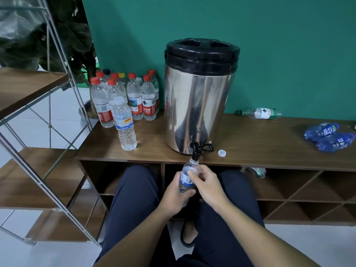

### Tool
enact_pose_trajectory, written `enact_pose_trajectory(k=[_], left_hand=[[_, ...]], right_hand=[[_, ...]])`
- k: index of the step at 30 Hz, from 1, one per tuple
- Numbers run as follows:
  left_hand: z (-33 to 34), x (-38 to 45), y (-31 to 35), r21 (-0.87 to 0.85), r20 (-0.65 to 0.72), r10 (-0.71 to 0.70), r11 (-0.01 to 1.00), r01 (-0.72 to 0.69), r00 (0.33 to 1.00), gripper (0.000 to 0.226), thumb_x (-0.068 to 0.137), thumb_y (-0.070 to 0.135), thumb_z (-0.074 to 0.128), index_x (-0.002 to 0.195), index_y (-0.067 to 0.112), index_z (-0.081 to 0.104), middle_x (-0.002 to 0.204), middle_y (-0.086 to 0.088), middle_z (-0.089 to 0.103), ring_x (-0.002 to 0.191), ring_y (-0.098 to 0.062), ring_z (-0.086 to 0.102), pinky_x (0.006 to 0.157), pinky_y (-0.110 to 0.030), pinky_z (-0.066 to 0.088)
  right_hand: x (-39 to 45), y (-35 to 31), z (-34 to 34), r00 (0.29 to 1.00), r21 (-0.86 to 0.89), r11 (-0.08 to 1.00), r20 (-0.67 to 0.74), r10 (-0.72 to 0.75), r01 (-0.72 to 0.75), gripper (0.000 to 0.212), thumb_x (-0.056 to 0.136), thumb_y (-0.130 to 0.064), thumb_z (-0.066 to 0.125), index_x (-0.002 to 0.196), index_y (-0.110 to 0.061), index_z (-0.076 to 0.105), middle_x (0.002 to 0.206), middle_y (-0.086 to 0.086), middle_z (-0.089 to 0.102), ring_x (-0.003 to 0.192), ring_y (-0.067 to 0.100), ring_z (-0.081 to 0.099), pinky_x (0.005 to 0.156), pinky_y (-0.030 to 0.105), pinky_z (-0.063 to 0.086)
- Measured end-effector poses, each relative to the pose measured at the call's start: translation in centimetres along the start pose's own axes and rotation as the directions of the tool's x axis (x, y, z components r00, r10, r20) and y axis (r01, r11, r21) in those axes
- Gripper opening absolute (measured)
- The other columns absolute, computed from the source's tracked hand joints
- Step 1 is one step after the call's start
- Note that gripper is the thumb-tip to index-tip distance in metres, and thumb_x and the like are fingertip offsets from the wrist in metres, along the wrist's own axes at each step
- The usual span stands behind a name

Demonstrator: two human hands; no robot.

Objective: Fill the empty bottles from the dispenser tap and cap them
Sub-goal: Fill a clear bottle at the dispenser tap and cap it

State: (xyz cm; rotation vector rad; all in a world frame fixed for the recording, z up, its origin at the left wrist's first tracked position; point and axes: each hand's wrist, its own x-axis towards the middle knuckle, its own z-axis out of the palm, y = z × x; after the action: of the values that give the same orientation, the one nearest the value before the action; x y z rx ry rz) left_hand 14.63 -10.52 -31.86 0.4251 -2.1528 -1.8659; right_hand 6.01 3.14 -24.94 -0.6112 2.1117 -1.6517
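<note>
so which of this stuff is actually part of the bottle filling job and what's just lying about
Part of the job:
- bottle held under the tap by both hands, left and right
- dispenser
- loose white cap on the cabinet top
- capped bottles standing left
- bottles lying right: green, two blue

Lying about:
- plant
- metal shelf

Teal green wall [269,45] behind. Low dark wood bench [260,143] against it, open cubbies [119,180] below, diagonal lattice compartments [308,195] at right. White tiled floor [63,105], glossy. At left a shelf unit, chrome metal frame [57,54] with wood-tone shelves [23,83] stepping down. Large dark-leaved plant [63,31] in the back left corner, pot [84,110] partly hidden on floor. Light even, soft, no hard shadows.
</note>
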Motion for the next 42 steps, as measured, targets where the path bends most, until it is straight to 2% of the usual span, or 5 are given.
enact_pose_trajectory(k=[7, 12, 15, 22, 42], left_hand=[[0.4, -0.1, 0.0, -0.044, -0.011, -0.004, 0.999, 0.003, 1.0, 0.056, 0.092, 0.003, 0.08, 0.138, 0.028, 0.061, 0.123, 0.0, 0.078, 0.116, -0.027, 0.076, 0.105, -0.053, 0.061], [0.2, -0.4, 0.0, -0.049, -0.011, -0.037, 0.998, 0.036, 0.999, 0.072, 0.085, 0.02, 0.089, 0.147, 0.032, 0.056, 0.131, 0.005, 0.078, 0.121, -0.018, 0.076, 0.108, -0.044, 0.06], [0.0, -0.8, -0.5, 0.021, -0.042, -0.054, 0.998, 0.055, 0.998, 0.058, 0.087, 0.027, 0.089, 0.137, 0.035, 0.06, 0.126, 0.007, 0.08, 0.117, -0.015, 0.078, 0.107, -0.051, 0.061], [0.0, -1.3, -0.3, 0.108, -0.065, -0.042, 0.993, 0.049, 0.997, 0.04, 0.101, 0.016, 0.08, 0.133, 0.033, 0.062, 0.12, 0.011, 0.08, 0.111, -0.009, 0.078, 0.104, -0.044, 0.062], [0.2, -1.5, 0.0, 0.106, -0.067, -0.006, 0.994, 0.013, 0.998, 0.047, 0.103, 0.009, 0.077, 0.143, 0.028, 0.062, 0.127, 0.013, 0.079, 0.121, -0.005, 0.074, 0.111, -0.037, 0.058]], right_hand=[[-0.2, 2.2, 0.6, 0.997, -0.044, 0.999, 0.08, -0.004, 0.007, 0.044, 0.088, -0.026, 0.089, 0.128, -0.034, 0.073, 0.12, -0.008, 0.082, 0.114, 0.014, 0.078, 0.105, 0.05, 0.063], [-0.2, 2.8, 0.8, 0.998, 0.001, 1.0, 0.055, -0.008, 0.008, 0.043, 0.091, -0.014, 0.089, 0.127, -0.032, 0.075, 0.117, -0.005, 0.084, 0.111, 0.017, 0.08, 0.104, 0.051, 0.063], [-0.3, 2.9, 0.9, 0.999, 0.022, 1.0, 0.034, -0.015, 0.015, 0.04, 0.092, -0.01, 0.088, 0.125, -0.028, 0.075, 0.114, -0.002, 0.085, 0.108, 0.018, 0.081, 0.102, 0.053, 0.064], [-0.4, 2.8, 1.2, 0.999, 0.045, 0.999, 0.039, -0.006, 0.005, 0.04, 0.094, -0.006, 0.085, 0.126, -0.026, 0.074, 0.113, -0.001, 0.085, 0.107, 0.019, 0.082, 0.101, 0.05, 0.065], [-0.4, 3.7, 1.0, 0.997, -0.031, 0.999, 0.067, -0.036, 0.038, 0.047, 0.099, -0.008, 0.08, 0.138, -0.031, 0.067, 0.122, -0.011, 0.082, 0.116, 0.009, 0.078, 0.108, 0.044, 0.062]])
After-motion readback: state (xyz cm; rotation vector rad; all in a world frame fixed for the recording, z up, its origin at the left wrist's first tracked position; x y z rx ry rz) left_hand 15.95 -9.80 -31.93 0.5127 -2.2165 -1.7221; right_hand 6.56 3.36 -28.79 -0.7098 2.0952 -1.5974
